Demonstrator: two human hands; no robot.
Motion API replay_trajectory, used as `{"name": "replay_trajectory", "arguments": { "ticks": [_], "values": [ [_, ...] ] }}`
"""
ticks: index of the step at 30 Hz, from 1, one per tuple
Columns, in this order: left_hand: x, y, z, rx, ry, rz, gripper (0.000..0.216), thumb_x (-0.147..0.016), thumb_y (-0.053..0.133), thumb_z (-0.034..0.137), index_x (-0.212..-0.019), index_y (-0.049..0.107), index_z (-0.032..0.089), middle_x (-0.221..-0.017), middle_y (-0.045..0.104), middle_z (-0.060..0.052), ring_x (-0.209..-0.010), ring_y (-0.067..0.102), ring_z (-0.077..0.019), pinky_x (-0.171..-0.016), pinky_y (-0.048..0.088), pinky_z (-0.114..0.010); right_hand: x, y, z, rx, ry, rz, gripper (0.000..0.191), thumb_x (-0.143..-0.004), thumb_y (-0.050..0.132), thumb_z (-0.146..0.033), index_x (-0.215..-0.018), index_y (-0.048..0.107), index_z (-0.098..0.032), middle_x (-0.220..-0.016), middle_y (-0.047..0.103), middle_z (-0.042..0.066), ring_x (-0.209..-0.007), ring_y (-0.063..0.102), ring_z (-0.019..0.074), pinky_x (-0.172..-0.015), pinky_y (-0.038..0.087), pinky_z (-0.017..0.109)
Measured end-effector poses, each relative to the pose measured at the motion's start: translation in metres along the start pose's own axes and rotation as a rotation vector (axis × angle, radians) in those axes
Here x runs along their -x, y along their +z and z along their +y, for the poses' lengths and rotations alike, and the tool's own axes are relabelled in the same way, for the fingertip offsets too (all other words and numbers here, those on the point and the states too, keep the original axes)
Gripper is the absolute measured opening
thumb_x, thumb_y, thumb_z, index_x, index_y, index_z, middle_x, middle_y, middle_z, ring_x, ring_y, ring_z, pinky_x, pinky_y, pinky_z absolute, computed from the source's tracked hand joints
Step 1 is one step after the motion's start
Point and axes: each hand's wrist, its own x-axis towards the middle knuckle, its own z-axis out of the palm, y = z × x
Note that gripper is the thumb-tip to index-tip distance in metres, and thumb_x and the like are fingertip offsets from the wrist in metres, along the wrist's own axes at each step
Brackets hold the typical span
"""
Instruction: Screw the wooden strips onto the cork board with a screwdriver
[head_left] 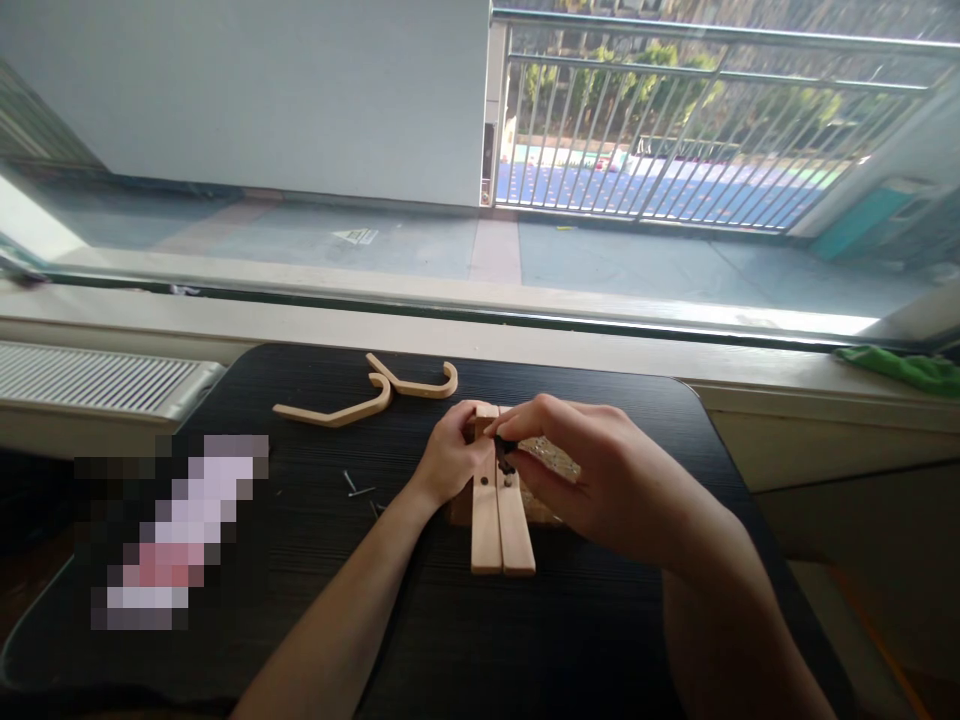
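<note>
Two pale wooden bars (487, 535) lie side by side on the table, their near ends pointing toward me. A dark round hole or fastener shows in the left bar. Curled around the far end of the bars from the left is my left hand (452, 458), closed, its fingertips partly hidden. My right hand (592, 455) reaches over from the right and pinches a small black piece (505, 455) just above the right bar. Its exact kind is too small to tell. Beneath it, a small metal fastener (509, 481) shows on the right bar.
Two bent wooden pieces with hooked ends (337, 412) lie at the back left of the black table (600, 620). Several screws (358, 490) are left of my left hand. A clear packet (551, 455) lies partly under the bars. Beyond stands a window ledge (420, 325); a radiator (97, 380) is left.
</note>
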Motion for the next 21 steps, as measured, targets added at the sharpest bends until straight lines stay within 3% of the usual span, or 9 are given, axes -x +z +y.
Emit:
{"name": "replay_trajectory", "arguments": {
  "ticks": [21],
  "values": [
    [-0.0007, 0.0010, 0.0050, 0.035, -0.011, 0.010, 0.009, -0.067, 0.063, 0.014, -0.075, 0.061, 0.016, -0.080, 0.065, -0.001, -0.080, 0.062, -0.0173, -0.076, 0.050, -0.027, -0.0039, -0.0043, -0.0003, 0.042, -0.070, 0.013, 0.008, -0.091, 0.058, -0.012, -0.092, 0.055, -0.020, -0.083, 0.063, 0.000, -0.073, 0.054, 0.0119, -0.067, 0.041, 0.024]
  ]
}}
